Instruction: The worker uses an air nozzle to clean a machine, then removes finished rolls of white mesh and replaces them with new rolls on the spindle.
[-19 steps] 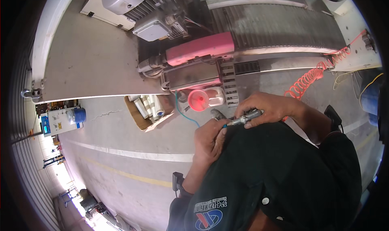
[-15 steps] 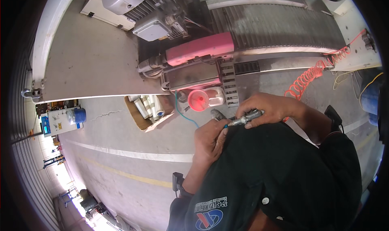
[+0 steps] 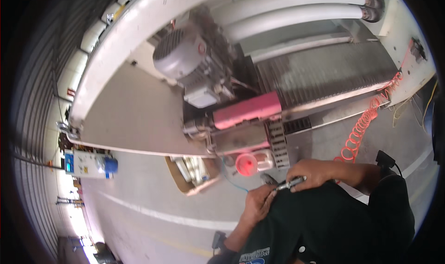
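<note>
In front of my body, both hands meet at a slim silver metal tool [image 3: 289, 184] that looks like an air blow gun. My right hand [image 3: 311, 172] is closed around its thicker end. On the other side my left hand [image 3: 257, 204] is closed in a pinch at the narrow tip. A thin teal hose [image 3: 237, 186] runs from the machine to my left fingers, and its end is hidden there. An orange coiled air hose [image 3: 359, 132] comes down from the right toward my right hand. Where it joins the tool cannot be seen.
Ahead stands a large machine with a grey motor [image 3: 183, 55], a pink cover [image 3: 248, 110] and a ribbed slide cover [image 3: 329, 72]. On the floor are a red-pink bucket [image 3: 246, 165], a whitish jug [image 3: 265, 160] and a cardboard box [image 3: 178, 177] of white rolls.
The view has tilted up, so the machine and my hands sit lower in it and white pipes show at the top. My hands stay together on the tool.
</note>
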The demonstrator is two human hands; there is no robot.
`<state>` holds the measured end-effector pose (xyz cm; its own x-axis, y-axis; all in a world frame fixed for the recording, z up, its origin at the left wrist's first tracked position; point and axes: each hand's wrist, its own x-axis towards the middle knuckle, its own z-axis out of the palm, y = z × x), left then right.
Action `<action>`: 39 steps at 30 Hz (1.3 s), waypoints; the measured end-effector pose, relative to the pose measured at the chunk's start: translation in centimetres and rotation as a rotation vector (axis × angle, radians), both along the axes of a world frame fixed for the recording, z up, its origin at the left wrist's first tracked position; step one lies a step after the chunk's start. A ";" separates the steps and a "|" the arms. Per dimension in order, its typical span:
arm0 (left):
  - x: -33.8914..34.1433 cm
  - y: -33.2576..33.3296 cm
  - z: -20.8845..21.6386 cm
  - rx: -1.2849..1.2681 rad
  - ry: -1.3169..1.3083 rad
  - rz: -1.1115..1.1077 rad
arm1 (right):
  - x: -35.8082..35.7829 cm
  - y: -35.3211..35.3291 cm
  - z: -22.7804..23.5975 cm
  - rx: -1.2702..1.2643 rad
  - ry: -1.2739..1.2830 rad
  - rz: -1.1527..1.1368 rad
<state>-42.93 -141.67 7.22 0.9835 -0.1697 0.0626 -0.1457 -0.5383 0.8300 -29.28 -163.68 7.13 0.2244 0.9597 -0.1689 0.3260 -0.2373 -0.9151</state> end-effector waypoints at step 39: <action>2.2 -1.1 -0.2 -0.023 0.092 -0.042 | 0.6 -1.1 -0.3 -0.143 0.068 -0.024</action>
<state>-40.77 -142.79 7.03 0.9772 -0.2109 -0.0229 -0.0909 -0.5138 0.8531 -28.65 -164.77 6.88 0.2304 0.9192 -0.3193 0.2575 -0.3740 -0.8910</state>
